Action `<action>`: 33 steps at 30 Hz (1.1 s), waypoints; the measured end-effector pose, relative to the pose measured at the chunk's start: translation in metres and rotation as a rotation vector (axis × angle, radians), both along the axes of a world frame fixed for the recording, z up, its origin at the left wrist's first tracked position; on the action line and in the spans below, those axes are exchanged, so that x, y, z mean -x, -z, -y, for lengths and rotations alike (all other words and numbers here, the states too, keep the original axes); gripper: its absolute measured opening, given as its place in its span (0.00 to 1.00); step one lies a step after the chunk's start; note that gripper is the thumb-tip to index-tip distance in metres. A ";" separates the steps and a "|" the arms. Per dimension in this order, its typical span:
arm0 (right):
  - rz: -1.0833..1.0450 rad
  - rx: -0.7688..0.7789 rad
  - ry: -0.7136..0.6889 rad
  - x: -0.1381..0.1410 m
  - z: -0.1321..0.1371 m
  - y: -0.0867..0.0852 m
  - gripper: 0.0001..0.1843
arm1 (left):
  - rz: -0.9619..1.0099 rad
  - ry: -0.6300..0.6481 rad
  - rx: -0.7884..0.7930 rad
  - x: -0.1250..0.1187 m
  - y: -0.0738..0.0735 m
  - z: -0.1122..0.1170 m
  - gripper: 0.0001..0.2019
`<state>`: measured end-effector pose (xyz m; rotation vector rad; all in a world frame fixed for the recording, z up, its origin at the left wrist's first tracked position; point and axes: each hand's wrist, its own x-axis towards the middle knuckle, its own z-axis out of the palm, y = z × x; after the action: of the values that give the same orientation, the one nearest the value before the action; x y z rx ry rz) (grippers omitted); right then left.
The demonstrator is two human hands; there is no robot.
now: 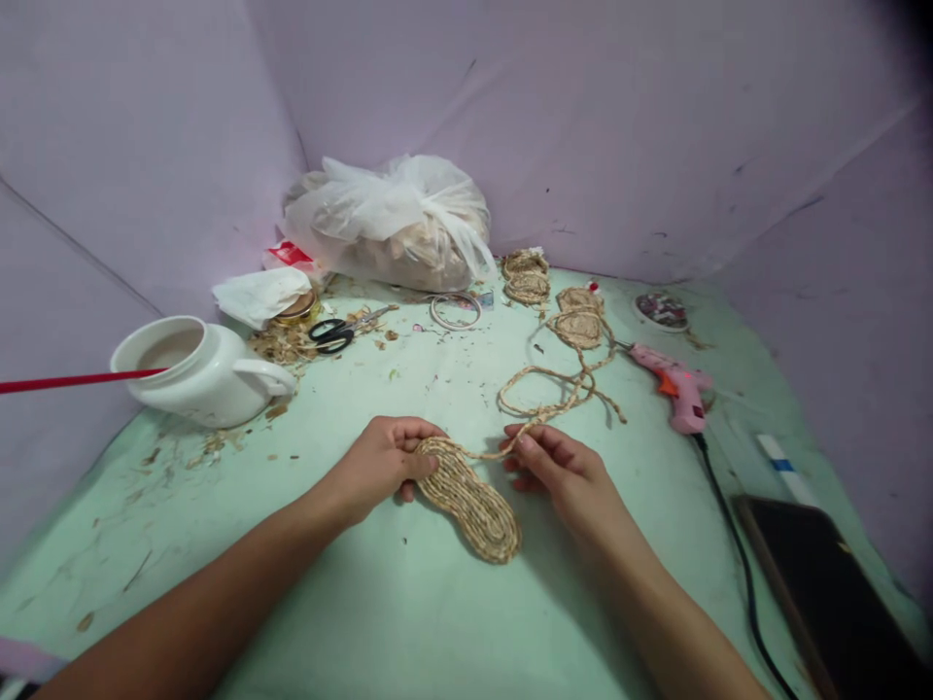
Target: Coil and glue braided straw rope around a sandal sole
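Note:
A sole-shaped piece of coiled straw rope (473,501) is tilted above the green table, its upper left end in my left hand (397,457). The thumb lies on its face and the fingers are behind it. From its top edge a loose length of braided straw rope (543,413) runs to my right hand (558,462), pinched between thumb and fingers. Beyond that hand the rope loops across the table and over a small straw slipper (581,326). A pink glue gun (677,384) lies to the right, its nozzle near the slipper.
At the left stands a white jug (208,374) with a red stick across its mouth. Black-handled scissors (339,335) lie among straw scraps. A tied plastic bag (397,228), a ring (456,311) and another straw slipper (526,277) sit at the back. A black phone-like slab (816,583) lies right.

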<state>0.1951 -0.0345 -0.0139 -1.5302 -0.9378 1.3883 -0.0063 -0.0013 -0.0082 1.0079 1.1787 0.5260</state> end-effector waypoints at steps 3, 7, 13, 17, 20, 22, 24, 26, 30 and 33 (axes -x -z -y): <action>0.038 -0.026 -0.028 -0.001 -0.016 -0.006 0.20 | 0.004 0.047 0.003 0.001 -0.001 0.000 0.15; 0.141 -0.054 -0.052 0.002 -0.034 0.002 0.15 | -0.002 0.081 -0.004 0.002 -0.001 -0.001 0.16; 0.446 -0.136 -0.123 0.006 -0.047 0.020 0.08 | -0.021 0.100 -0.012 0.004 0.000 -0.002 0.16; 0.586 -0.182 -0.212 0.015 -0.057 0.008 0.10 | -0.027 0.104 -0.011 0.005 0.001 -0.001 0.17; 0.767 -0.157 -0.237 0.014 -0.058 -0.006 0.10 | -0.043 0.102 -0.006 0.005 0.001 -0.001 0.19; 0.885 -0.125 -0.260 0.005 -0.052 -0.015 0.10 | -0.065 0.086 0.002 0.006 0.003 -0.002 0.19; 0.976 -0.080 -0.271 -0.014 -0.043 -0.024 0.10 | -0.087 0.053 0.014 0.008 0.006 -0.003 0.20; 1.064 -0.010 -0.232 -0.042 -0.032 -0.033 0.09 | -0.090 0.043 0.028 0.010 0.010 -0.005 0.22; 1.256 0.206 0.026 -0.108 -0.026 -0.048 0.12 | -0.106 -0.003 0.036 0.010 0.014 -0.005 0.24; 1.285 0.381 0.125 -0.144 -0.036 -0.046 0.16 | -0.111 -0.033 0.035 0.008 0.012 -0.003 0.24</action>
<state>0.3392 0.0019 0.0323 -2.7847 -1.2660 0.3435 -0.0143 0.0016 -0.0199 0.9994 1.3005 0.4792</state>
